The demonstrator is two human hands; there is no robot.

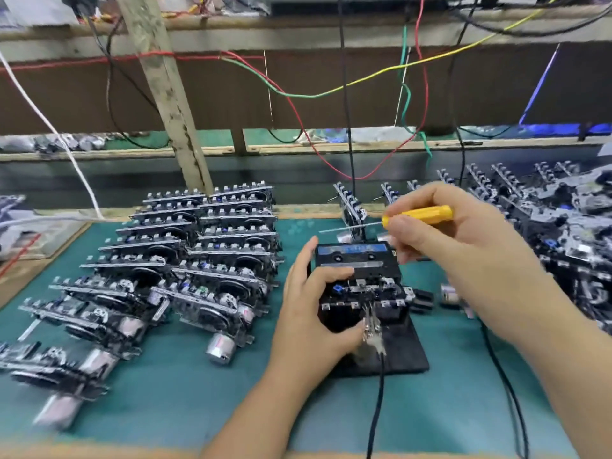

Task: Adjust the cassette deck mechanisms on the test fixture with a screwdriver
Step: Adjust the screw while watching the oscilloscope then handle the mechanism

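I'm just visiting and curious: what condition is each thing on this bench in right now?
Screwdriver: held in right hand, lifted, tip off the work.
Mechanism on fixture: seated, steadied by left hand.
Cassette: loaded, lying flat.
Left stacks: neat rows.
Right pile: jumbled.

No text, brand, number or sign could be read anywhere. The only label-like surface was a blue strip (363, 249) across the top of the black cassette (356, 260) seated in the black test fixture (390, 346); it carried faint pale marks, too blurred to make out as letters or figures. The yellow plastic screwdriver handle (422, 214) showed no printing, and the stacked deck mechanisms (205, 260) bore no legible markings.
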